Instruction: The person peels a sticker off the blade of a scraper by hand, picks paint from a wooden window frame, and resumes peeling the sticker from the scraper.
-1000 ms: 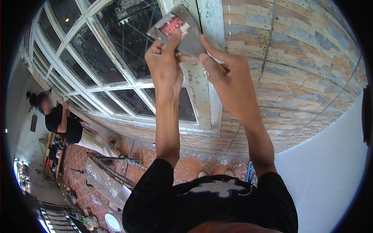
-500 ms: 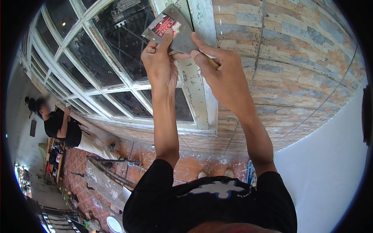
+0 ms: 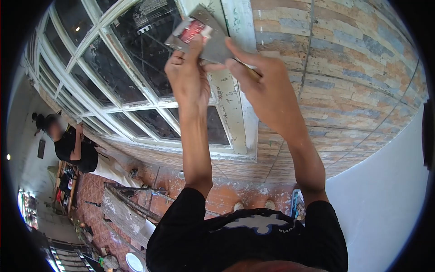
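Observation:
A broad metal scraper (image 3: 216, 46) with a worn red label is held up in front of the white window frame (image 3: 233, 119). My left hand (image 3: 188, 79) pinches the blade, its thumb on the label side and other fingers behind. In my right hand (image 3: 267, 88) is the handle end, gripped between thumb and fingers near the blade. Most of the handle is hidden by that hand. Paint on the frame behind looks chipped and patchy.
A stone-pattern tiled wall (image 3: 344, 77) borders the window on the right. Lower left stands a wooden trestle (image 3: 120, 206) on the red floor, which has scattered pale flakes. Another person (image 3: 77, 147) in a black shirt stands by the windows at left. A white bucket (image 3: 134, 262) is at bottom left.
The view has shifted slightly. My right hand sits a little farther right and lower, and the scraper is blurred by motion. Both hands keep their hold.

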The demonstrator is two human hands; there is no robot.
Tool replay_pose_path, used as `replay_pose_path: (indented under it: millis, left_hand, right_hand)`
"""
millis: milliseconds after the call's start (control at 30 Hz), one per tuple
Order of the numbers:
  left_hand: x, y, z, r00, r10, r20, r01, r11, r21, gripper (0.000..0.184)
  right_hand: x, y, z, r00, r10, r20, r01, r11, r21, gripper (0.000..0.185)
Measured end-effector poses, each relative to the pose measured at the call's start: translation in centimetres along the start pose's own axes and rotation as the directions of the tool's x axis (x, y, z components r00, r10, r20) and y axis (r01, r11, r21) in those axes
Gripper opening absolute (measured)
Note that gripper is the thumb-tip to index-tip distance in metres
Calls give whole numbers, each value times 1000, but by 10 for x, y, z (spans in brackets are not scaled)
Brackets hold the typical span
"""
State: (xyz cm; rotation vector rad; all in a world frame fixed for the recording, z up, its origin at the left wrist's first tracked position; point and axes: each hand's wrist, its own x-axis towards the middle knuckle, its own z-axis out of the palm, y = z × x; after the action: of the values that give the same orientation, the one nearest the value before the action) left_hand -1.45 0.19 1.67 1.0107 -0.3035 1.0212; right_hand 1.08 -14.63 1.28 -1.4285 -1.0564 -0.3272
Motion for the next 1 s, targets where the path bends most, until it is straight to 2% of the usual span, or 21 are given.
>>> replay_pose_path:
  millis: [67, 133, 167, 267, 367, 433, 567, 667, 700, 767, 833, 933, 1000]
  left_hand:
    - [0, -3, -5, 999, -44, 23, 44, 999, -10, 23]
    - [6, 1, -4, 996, -69, 60, 71, 997, -33, 23]
    - [4, 2, 1, 999, -33, 8, 33, 999, 12, 23]
    - [-5, -3, 3, 999, -36, -2, 36, 999, 2, 23]
    - [3, -3, 0, 1000, 4, -1, -4, 1000, -16, 21]
    - [6, 3, 5, 1000, 18, 18, -18, 999, -31, 20]
    - [-9, -8, 5, 998, -39, -55, 40, 999, 20, 20]
    - [2, 1, 3, 1000, -22, 17, 23, 998, -50, 20]
    - [1, 4, 4, 1000, -15, 15, 15, 1000, -10, 21]
    - [-10, 0, 3, 999, -36, -11, 36, 999, -4, 21]
    - [-8, -4, 7, 999, -33, -30, 33, 999, -23, 20]
    - [8, 4, 2, 1000, 6, 27, -4, 998, -62, 19]
    - [2, 7, 4, 1000, -12, -4, 12, 999, -36, 19]
  right_hand:
    - [-7, 0, -6, 994, 106, 32, -106, 994, -5, 41]
    - [-5, -5, -5, 997, 74, 28, -74, 997, -3, 40]
    - [-4, -4, -6, 997, 72, 26, -72, 997, 8, 40]
    - [-7, 1, -9, 994, 107, 30, -108, 992, 68, 40]
    - [6, 1, -11, 998, 39, 58, -39, 999, 3, 40]
    - [5, -7, -12, 998, 38, 45, -37, 999, -11, 40]
    - [-8, 4, -17, 994, 83, 67, -82, 996, -25, 40]
    - [1, 0, -11, 999, 11, 44, -9, 999, -32, 41]
    - [1, -1, -12, 999, 7, 41, -5, 1000, -28, 41]
    - [-5, -2, -13, 997, 58, 51, -58, 998, 4, 41]
    - [1, 2, -11, 996, 64, 68, -65, 998, 9, 41]
    - [8, -7, -13, 997, 36, 68, -32, 998, -53, 41]
    - [6, -12, -12, 997, 48, 68, -44, 997, -56, 41]
